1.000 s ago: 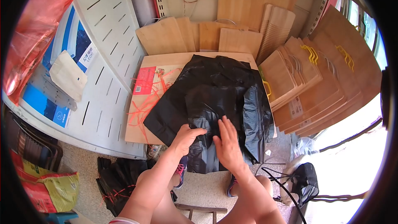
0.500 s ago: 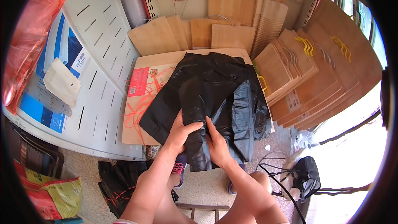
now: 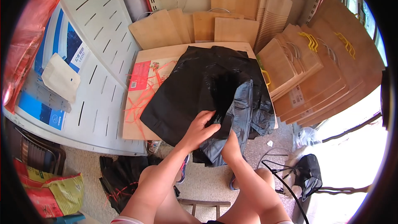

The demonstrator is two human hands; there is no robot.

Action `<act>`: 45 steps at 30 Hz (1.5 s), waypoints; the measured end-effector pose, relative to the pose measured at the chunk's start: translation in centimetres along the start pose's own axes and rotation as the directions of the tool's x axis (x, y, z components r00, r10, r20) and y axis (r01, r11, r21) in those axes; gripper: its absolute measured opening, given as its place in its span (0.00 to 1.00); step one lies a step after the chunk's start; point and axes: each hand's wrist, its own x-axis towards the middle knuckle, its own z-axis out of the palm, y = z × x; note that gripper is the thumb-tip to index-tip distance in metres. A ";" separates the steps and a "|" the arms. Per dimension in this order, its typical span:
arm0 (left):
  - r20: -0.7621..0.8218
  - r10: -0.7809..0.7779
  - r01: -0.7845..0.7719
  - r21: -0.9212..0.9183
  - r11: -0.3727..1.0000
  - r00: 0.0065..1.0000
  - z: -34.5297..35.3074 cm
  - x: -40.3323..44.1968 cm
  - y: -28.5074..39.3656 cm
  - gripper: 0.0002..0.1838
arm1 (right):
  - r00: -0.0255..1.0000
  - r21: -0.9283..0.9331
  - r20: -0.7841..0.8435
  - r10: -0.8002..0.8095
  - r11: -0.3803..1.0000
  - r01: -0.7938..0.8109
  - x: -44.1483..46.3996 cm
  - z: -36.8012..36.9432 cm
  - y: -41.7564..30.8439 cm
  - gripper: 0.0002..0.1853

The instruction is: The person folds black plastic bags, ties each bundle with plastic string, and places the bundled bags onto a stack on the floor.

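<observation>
Black plastic bags (image 3: 178,95) lie in a spread pile on a wooden board in front of me. My left hand (image 3: 201,132) rests at the near part of the top bag, thumb and fingers apart and touching the plastic. Close beside it on the right, my right hand (image 3: 232,147) holds the folded, greyish edge (image 3: 242,103) of that bag; its fingers are partly hidden by the plastic. The near end of the bag hangs over the board's front edge between my knees.
The wooden board (image 3: 137,130) carries red string (image 3: 143,103). Cutting boards (image 3: 294,58) with handles lean at right, more at the back. A slotted metal shelf (image 3: 93,66) stands at left. On the floor lie a bundle of black bags (image 3: 120,178) and black cables (image 3: 282,178).
The upright fold between my hands has been laid over to the right, exposing a dark hollow in the plastic. My left hand has moved right and loosened; my right hand has shifted right and down.
</observation>
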 end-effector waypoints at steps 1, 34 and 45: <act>-0.008 -0.003 0.003 0.001 1.000 1.000 -0.1 0.1 -0.6 0.28 | 0.991 -0.345 0.022 -0.130 0.929 0.130 -1.3 -0.4 -3.8 0.15; -0.013 0.144 -0.126 0.410 0.903 0.989 2.7 -0.7 -0.4 0.20 | 0.851 -0.831 -0.183 -0.493 0.540 0.135 0.9 -6.2 -3.9 0.20; -0.119 0.238 -0.156 0.469 0.869 0.964 3.1 -1.2 -1.1 0.25 | 0.968 -0.848 -0.153 -0.198 0.530 -0.026 -0.3 -7.6 -2.9 0.29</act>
